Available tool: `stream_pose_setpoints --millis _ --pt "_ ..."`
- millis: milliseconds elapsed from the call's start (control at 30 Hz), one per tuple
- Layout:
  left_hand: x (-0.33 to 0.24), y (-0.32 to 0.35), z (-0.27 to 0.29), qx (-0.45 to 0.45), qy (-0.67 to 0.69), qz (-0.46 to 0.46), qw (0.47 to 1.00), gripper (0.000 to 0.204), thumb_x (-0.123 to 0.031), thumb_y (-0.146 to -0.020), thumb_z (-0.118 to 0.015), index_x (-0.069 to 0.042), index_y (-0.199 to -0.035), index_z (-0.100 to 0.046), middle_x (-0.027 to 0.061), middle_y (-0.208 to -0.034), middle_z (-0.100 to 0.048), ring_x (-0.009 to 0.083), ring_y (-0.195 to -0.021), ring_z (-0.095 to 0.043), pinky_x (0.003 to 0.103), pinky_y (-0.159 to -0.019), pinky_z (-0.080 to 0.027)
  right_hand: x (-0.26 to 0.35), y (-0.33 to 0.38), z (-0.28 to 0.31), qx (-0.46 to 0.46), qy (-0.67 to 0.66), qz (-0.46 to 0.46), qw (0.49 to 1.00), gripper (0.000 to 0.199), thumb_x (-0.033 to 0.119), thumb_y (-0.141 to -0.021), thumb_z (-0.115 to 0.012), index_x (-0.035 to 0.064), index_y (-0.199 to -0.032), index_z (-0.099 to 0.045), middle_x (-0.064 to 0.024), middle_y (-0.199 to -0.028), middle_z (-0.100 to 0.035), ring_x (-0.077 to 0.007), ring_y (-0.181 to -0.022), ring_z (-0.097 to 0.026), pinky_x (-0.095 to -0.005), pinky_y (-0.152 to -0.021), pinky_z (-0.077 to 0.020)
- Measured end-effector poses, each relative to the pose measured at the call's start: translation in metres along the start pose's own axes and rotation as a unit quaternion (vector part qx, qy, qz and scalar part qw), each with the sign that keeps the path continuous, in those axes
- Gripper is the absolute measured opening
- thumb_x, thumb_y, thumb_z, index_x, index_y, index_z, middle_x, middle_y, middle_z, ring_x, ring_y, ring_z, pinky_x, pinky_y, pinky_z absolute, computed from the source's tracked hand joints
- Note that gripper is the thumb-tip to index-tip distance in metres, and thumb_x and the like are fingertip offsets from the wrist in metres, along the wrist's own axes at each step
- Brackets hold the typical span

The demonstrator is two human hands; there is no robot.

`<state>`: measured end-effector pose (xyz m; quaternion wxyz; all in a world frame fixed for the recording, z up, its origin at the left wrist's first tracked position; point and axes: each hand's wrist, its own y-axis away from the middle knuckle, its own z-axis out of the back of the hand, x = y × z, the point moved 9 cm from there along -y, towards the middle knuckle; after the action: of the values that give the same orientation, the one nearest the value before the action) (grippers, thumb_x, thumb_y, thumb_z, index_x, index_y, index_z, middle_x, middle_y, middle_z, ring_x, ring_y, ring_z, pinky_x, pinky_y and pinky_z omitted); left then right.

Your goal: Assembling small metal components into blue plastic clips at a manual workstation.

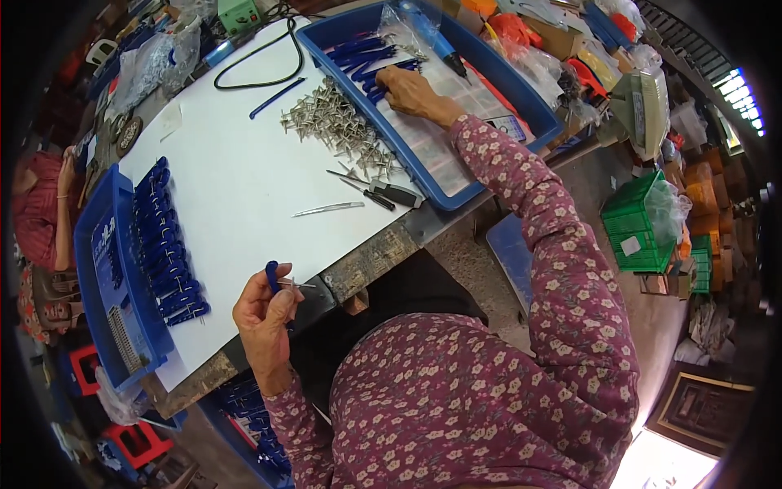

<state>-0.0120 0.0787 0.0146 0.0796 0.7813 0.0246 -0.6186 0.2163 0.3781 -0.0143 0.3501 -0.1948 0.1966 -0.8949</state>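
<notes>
Near the table's front edge, my left hand point(265, 322) pinches a blue plastic strip point(272, 274) upright, and a thin metal pin sticks out of it to the right. My right hand point(414, 94) reaches into the blue tray point(432, 193) at the back right. Its fingers curl down on a bunch of blue strips point(358, 53) there, partly covering them. Beside that tray lies a heap of small T-shaped metal pieces point(338, 122). Closer to me are a screwdriver point(395, 193) with a dark handle and a pair of tweezers point(327, 209).
Rows of blue pieces point(163, 244) line the table's left side beside another blue tray point(167, 346). A black cord point(244, 85) and one loose blue strip point(277, 99) lie at the back. Another person point(47, 208) sits at far left. A green crate point(639, 224) stands right.
</notes>
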Motion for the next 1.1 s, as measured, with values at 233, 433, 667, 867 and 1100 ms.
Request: stream_pose_setpoints --millis 233,433,667,867,1100 --pt "0.002 0.001 -0.004 0.017 0.031 0.012 0.999 0.024 -0.008 -0.08 -0.064 0.004 -0.099 -0.057 0.0077 -0.073 -0.06 0.0065 -0.056 -0.046 0.017 -0.05 -0.034 0.0 0.003 -0.006 0.081 0.018 0.015 0.996 0.015 0.004 -0.072 -0.054 0.0041 -0.087 -0.053 -0.0117 -0.085 -0.05 -0.03 -0.081 -0.054 -0.0386 -0.069 -0.0446" --pt "-0.007 0.005 -0.003 0.03 0.077 0.0 0.997 0.02 -0.008 -0.082 -0.062 0.0 -0.096 -0.051 0.0122 -0.076 -0.061 0.0076 -0.054 -0.045 0.018 -0.049 -0.034 0.017 0.008 -0.001 0.152 0.046 0.028 0.987 0.019 0.005 -0.071 -0.057 0.0055 -0.088 -0.05 -0.0103 -0.085 -0.049 -0.0281 -0.083 -0.054 -0.0369 -0.068 -0.045" --pt "-0.013 0.008 -0.002 0.044 0.16 0.005 0.986 0.021 -0.006 -0.085 -0.057 -0.001 -0.103 -0.047 0.0142 -0.075 -0.059 0.0087 -0.052 -0.041 0.02 -0.049 -0.034 0.019 0.015 -0.005 0.18 0.038 0.061 0.981 0.027 0.007 -0.069 -0.058 0.0048 -0.095 -0.05 -0.0143 -0.09 -0.056 -0.0327 -0.082 -0.055 -0.0405 -0.07 -0.0448" --pt "-0.019 0.006 0.006 0.009 0.148 -0.014 0.989 0.03 -0.008 -0.086 -0.055 0.005 -0.112 -0.05 0.01 -0.075 -0.057 0.0071 -0.054 -0.041 0.019 -0.05 -0.033 0.006 0.006 0.015 0.129 -0.012 0.017 0.991 0.028 0.017 -0.068 -0.055 -0.0035 -0.087 -0.057 -0.0226 -0.081 -0.059 -0.0381 -0.082 -0.056 -0.0444 -0.072 -0.0432" --pt "-0.024 0.006 -0.001 0.042 0.185 -0.035 0.981 0.027 -0.013 -0.088 -0.054 0.006 -0.107 -0.049 0.0107 -0.074 -0.057 0.0069 -0.051 -0.039 0.02 -0.047 -0.029 0.0 0.001 0.074 -0.003 -0.537 -0.235 0.811 0.017 0.018 -0.089 -0.052 0.0039 -0.084 -0.059 0.0045 -0.065 -0.045 -0.0021 -0.052 -0.036 -0.0157 -0.047 -0.0267"
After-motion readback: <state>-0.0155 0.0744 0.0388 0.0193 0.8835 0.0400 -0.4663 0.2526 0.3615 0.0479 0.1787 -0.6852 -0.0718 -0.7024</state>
